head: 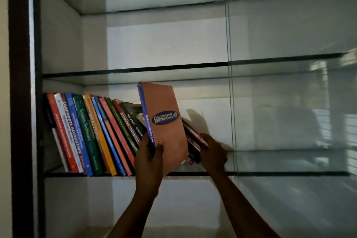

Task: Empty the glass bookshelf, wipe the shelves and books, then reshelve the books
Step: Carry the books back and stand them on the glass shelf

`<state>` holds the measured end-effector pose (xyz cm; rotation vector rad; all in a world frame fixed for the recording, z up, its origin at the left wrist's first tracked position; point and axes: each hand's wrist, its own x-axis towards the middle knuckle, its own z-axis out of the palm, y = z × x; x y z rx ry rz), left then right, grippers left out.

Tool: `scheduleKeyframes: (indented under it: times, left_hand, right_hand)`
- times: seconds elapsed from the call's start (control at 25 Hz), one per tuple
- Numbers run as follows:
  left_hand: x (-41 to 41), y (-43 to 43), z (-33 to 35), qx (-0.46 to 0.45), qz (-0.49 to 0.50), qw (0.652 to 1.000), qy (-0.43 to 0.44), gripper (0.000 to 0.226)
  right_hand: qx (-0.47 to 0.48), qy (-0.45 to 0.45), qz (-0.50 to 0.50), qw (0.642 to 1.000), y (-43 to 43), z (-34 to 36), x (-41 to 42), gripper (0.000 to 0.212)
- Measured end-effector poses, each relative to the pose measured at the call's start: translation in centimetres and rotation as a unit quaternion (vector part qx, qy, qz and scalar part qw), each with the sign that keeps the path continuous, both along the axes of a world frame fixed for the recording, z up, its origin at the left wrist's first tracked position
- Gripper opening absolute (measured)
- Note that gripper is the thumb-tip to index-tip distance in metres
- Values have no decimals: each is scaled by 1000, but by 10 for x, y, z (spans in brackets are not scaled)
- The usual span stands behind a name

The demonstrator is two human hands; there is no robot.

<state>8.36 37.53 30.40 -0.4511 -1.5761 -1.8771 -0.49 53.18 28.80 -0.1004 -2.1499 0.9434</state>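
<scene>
Two bare arms reach up into a glass bookshelf. The left hand (148, 158) pinches an orange book (166, 127) at the foot of its spine, thumb on the cover and fingers behind. It holds the book upright at the shelf's front edge, apparently to steer it through the gap there. The right hand (212, 152), slightly blurred, curls its fingers over a few dark books (193, 137) slumped just right of the orange one, seemingly to stop them sliding into that gap. To the left, a row of books (92, 133) leans with tops tilted leftward on the same glass shelf (289, 173). Beyond stands a pale back wall (208, 121), and a higher shelf (135, 69) crosses above.
</scene>
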Motion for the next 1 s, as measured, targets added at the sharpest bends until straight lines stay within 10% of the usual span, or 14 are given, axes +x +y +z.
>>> scheduleKeyframes:
  times: [0.2,0.4,0.56,0.68,0.8,1.0]
  left_hand:
    - [-7,12,3,10,33,999,14,38]
    - [-8,29,3,7,-6,999,40,35]
    - [-6,36,8,-14,-172,985,27,29]
    - [-12,32,13,-123,-246,960,51,36]
    - [-41,21,8,-281,-13,949,143,37]
    - [-105,2,-28,-600,344,696,195,59]
  right_hand:
    - [-56,-83,51,994,6,4,-18,37]
    - [-139,151,204,957,-8,5,41,40]
    - [18,129,335,933,-25,10,81,68]
    - [-3,160,215,963,-7,24,74,69]
    - [-15,206,107,973,8,20,71,62]
    - [196,388,-37,900,10,9,62,78]
